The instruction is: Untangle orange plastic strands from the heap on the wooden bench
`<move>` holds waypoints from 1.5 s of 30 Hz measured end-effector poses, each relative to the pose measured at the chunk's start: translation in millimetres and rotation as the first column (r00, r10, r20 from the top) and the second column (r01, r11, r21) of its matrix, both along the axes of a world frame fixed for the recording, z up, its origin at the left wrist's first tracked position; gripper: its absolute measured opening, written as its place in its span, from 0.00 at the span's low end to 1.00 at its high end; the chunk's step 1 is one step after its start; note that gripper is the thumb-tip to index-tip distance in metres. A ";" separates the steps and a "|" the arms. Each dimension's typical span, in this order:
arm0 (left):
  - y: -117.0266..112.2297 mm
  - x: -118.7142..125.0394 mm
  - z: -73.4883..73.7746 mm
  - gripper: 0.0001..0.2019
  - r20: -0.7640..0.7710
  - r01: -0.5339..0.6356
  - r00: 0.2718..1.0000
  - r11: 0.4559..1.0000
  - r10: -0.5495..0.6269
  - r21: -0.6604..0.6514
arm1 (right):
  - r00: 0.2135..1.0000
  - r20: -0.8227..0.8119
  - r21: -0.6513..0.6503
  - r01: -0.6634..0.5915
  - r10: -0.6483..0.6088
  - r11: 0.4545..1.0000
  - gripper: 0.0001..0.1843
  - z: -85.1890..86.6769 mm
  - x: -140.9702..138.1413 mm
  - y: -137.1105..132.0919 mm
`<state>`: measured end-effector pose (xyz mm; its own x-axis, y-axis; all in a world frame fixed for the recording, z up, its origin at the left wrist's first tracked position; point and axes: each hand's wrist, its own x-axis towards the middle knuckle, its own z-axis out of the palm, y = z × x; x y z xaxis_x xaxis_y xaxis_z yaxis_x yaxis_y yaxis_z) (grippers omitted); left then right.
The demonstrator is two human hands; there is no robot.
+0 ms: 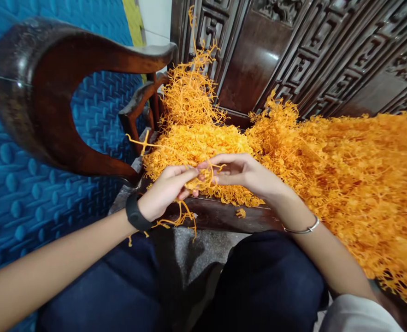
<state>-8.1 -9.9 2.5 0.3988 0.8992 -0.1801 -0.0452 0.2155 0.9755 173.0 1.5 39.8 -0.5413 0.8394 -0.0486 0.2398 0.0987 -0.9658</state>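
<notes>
My left hand (173, 185), with a black band at the wrist, is closed on a bunch of orange branching strands (205, 177) that look like moulded plastic. Thin strands (183, 213) from it hang below that hand, and others stick out to the upper left. From the other side, my right hand (250, 174) grips the same bunch with its fingertips, a thin bangle on its wrist. Just behind both hands lies a heap of the same orange pieces (217, 140). The fingertips are partly hidden among the strands.
A dark wooden armrest (96, 57) curves at the left over a blue textured mat (13, 184). Carved dark wood panels (255, 60) stand behind. A far larger orange pile (369, 184) spreads to the right. One small orange piece (240, 213) lies on the wooden seat edge (220, 216).
</notes>
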 end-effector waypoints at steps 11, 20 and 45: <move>0.8 -7.4 5.6 0.13 -0.072 -0.019 0.997 1.000 0.018 -0.018 | 0.957 -0.179 -0.029 0.227 -0.229 0.973 0.13 -1.6 3.7 4.6; 8.9 -17.7 -1.7 0.14 -0.110 0.229 0.969 0.971 -0.221 0.073 | 0.958 -0.042 0.246 0.286 -0.285 0.926 0.19 1.8 33.8 12.2; -2.0 -43.9 -4.8 0.14 -0.192 0.049 0.981 0.992 -0.027 0.115 | 0.682 -0.127 0.866 0.430 -0.720 0.254 0.09 15.9 135.6 8.0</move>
